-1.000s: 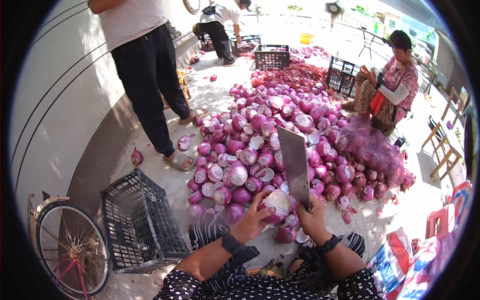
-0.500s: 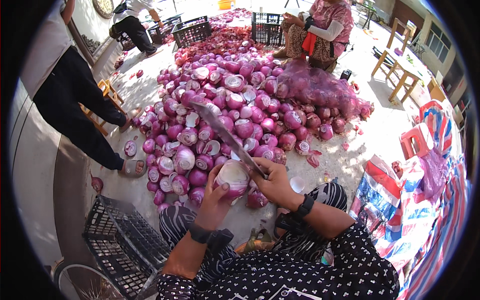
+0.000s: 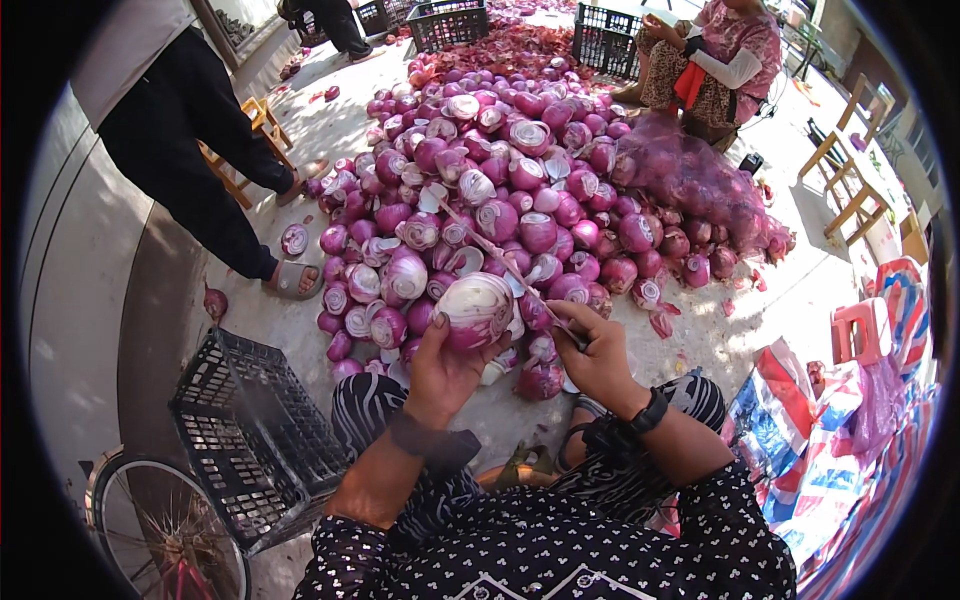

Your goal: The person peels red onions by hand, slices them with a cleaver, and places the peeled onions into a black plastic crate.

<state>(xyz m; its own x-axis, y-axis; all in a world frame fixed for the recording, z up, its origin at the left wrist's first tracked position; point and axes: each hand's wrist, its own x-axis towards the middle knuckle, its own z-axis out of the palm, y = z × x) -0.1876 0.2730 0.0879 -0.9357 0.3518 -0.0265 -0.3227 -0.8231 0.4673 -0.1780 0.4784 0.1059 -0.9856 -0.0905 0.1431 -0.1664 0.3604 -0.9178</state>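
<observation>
A large red onion (image 3: 475,312), partly pale white, sits in my left hand (image 3: 445,365), whose fingers curl around its lower side. Beside it, my right hand (image 3: 590,350) grips a long cleaver (image 3: 505,258), seen almost edge-on and slanting up-left past the onion. Whether the blade touches it I cannot tell. A large heap of purple onions (image 3: 637,232) fills the ground just beyond my hands, some showing white layers, with loose skins among them. At its right, purple mesh (image 3: 680,175) covers part of the heap.
A black crate (image 3: 260,430) and bicycle wheel (image 3: 165,540) are at lower left. A standing person (image 3: 175,125) is left of the heap, a seated person (image 3: 730,75) at upper right. Striped sheeting (image 3: 780,410), a pink stool (image 3: 860,330) and wooden chair (image 3: 850,170) line the right. More crates (image 3: 450,30) stand behind.
The cleaver has tipped from nearly upright, broad face showing, to a leftward slant, nearly edge-on. The onion in my left hand shows more of its pale side. The camera view has shifted.
</observation>
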